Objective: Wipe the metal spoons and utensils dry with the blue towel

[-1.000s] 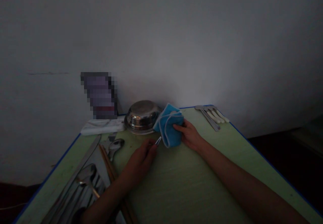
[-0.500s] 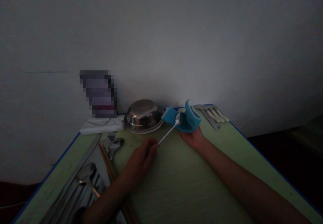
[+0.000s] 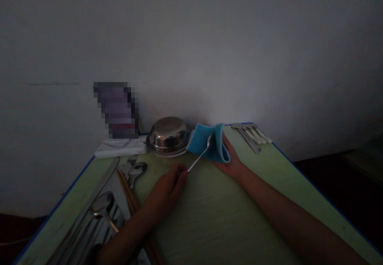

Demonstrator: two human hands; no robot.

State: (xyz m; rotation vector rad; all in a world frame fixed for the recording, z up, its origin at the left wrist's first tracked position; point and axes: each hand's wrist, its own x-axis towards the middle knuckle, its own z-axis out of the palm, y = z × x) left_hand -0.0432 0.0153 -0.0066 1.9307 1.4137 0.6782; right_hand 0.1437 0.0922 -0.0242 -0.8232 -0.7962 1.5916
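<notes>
My left hand (image 3: 171, 185) is closed on the handle end of a spoon (image 3: 198, 160), which slants up and to the right. The spoon's bowl lies against a blue cloth (image 3: 202, 138) with a pale stitched edge. Behind the cloth, my right hand (image 3: 231, 159) grips it from the right, its fingers mostly hidden. The cloth is folded up on its right side, next to the spoon's bowl. Just left of the cloth, an upside-down shiny metal bowl (image 3: 170, 132) rests on the table.
On the green table (image 3: 215, 217), several spoons and pale-handled cutlery (image 3: 254, 134) lie at the far right. At left are wooden chopsticks (image 3: 128, 191), a loose spoon (image 3: 137, 171), a ladle (image 3: 103, 203) and other metal utensils. A blurred-out panel (image 3: 118, 111) leans on the wall above a white packet (image 3: 119, 147).
The cloth came off the spoon, uncovering its bowl, then moved slightly left and folded up beside it. My right hand shifted with the cloth; my left hand stayed nearly still.
</notes>
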